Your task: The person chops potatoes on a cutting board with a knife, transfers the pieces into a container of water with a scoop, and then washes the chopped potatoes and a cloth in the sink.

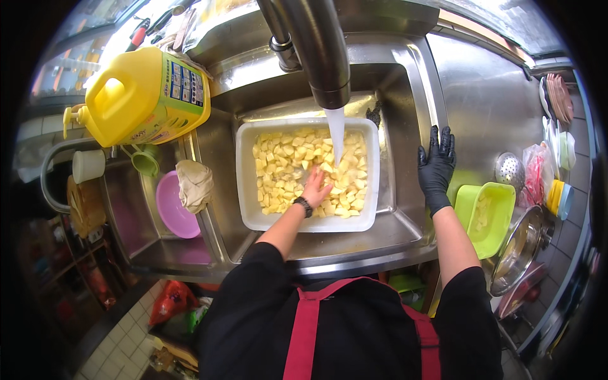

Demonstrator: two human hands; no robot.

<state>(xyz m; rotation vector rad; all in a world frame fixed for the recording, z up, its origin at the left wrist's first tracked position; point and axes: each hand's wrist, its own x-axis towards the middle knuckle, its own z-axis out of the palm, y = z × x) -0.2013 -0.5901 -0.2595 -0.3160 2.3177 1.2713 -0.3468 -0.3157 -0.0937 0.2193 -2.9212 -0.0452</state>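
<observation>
A white plastic tub (pixel 308 225) sits in the steel sink basin (pixel 403 190), filled with water and pale yellow cut chunks, likely potato (pixel 285 154). Bare but for a dark bracelet at the wrist, my left hand (pixel 315 191) reaches in among the chunks with thumb and fingers apart; its fingertips are partly lost in the water. Water (pixel 335 133) runs from the metal faucet (pixel 327 61) into the tub just beyond that hand. My right hand, in a black glove (pixel 436 166), lies flat on the sink's right rim and holds nothing.
A lime-green container (pixel 491 228) with some pale pieces stands right of my right forearm, near a perforated ladle (pixel 509 167) and a steel bowl (pixel 517 251). To the left are a large yellow jug (pixel 142 95), a beige cloth (pixel 194 185) on the divider and a pink basin (pixel 173 209).
</observation>
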